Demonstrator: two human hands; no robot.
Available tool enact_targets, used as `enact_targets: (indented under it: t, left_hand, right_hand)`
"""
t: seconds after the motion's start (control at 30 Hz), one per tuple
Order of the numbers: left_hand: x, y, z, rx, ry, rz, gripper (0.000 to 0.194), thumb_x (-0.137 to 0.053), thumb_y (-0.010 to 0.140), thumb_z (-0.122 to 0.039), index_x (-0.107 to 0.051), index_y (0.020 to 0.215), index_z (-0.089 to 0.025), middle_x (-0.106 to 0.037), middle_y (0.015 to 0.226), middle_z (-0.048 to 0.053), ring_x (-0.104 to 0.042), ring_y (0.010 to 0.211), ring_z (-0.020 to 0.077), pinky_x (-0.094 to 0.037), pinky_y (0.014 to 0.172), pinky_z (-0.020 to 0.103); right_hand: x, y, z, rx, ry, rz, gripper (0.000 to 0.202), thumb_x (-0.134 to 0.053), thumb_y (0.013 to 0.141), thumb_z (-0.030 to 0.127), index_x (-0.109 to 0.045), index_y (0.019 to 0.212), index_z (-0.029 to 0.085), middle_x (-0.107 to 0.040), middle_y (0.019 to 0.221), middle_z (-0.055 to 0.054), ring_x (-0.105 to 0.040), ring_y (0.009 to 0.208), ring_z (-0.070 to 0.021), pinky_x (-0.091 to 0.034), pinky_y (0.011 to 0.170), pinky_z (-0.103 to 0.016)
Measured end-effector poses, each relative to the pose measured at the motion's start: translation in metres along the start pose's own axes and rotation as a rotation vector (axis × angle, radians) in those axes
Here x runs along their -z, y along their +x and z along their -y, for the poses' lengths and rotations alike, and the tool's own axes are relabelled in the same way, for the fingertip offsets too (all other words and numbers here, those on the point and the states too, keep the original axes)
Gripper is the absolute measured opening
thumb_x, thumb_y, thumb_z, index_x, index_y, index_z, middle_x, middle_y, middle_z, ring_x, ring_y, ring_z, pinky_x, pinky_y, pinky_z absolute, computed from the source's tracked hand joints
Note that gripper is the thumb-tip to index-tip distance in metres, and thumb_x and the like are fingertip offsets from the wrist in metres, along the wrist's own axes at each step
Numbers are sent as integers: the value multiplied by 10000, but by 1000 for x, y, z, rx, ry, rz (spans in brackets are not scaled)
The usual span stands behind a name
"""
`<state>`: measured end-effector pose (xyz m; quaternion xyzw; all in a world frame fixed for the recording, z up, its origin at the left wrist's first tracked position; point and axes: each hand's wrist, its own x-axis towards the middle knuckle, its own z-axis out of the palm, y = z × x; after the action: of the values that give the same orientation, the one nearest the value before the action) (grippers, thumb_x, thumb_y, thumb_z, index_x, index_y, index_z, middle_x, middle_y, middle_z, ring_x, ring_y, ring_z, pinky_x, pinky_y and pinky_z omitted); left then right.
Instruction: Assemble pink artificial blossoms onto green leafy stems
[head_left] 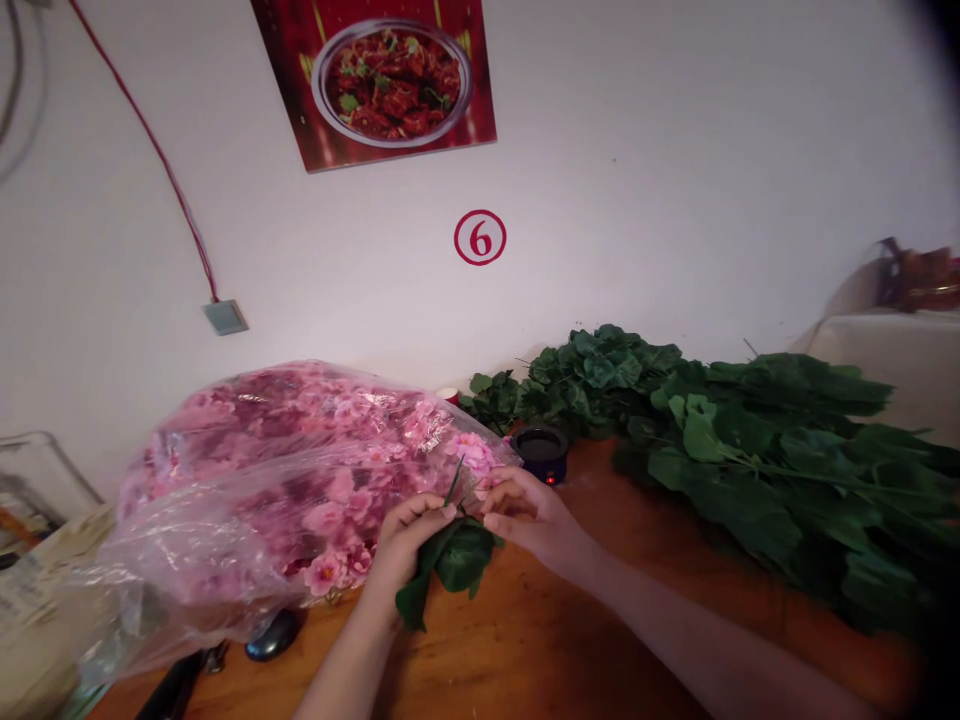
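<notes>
My left hand (405, 535) pinches a sprig of green artificial leaves (461, 555) by its stem, and the leaves hang below the fingers. Close beside it, my right hand (547, 525) has its thumb and fingers drawn together at the sprig's upper right; what lies between them is too small to make out. Just behind both hands are pink artificial flowers (469, 450) at the end of a clear plastic bag (180, 540) full of similar blossoms. A small dark round pot (541, 452) with a lit red light stands beyond my right hand.
A large heap of green artificial leaf stems (735, 450) covers the right of the wooden table (517, 640). At lower left, a dark rounded object (274, 635) lies by the bag. A red-and-white cup (448, 396) stands by the wall, partly hidden.
</notes>
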<state>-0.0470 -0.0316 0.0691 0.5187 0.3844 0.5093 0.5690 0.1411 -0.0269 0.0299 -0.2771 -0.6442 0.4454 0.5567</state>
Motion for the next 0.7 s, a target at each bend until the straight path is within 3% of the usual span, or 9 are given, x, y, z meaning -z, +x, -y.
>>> enact_targets:
  t: [0.17,0.33,0.5,0.7]
  left_hand:
    - [-1,0,-2,8,-145,-6,157,-753,600,-235,-628,613,-141,-592,519,-30,-530,482,88,-401,506,182]
    - [0,1,-3,31,-165,15,144,-736,575,-218,-617,592,-139,-567,503,-36,-510,474,88,-386,493,189]
    - [3,2,-3,29,-137,29,163,-715,574,-225,-575,556,-142,-517,484,-43,-454,458,80,-350,479,196]
    - [3,4,-6,-22,-83,-31,181,-690,565,-256,-540,527,-165,-473,505,-42,-420,478,92,-355,490,223]
  right_hand:
    - [-8,-11,15,55,-156,30,485,-722,715,258,-484,1136,229,-628,951,-28,-597,871,-168,-478,806,-310]
    - [-13,-13,14,203,-399,88,258,-690,723,223,-630,974,216,-648,935,-41,-599,813,-166,-485,750,-292]
    - [-13,-12,12,337,-431,127,130,-639,738,175,-654,864,198,-654,902,-58,-609,848,-173,-480,787,-296]
    - [-14,-16,13,398,-522,180,143,-601,739,150,-640,861,212,-643,945,-65,-602,848,-169,-477,783,-295]
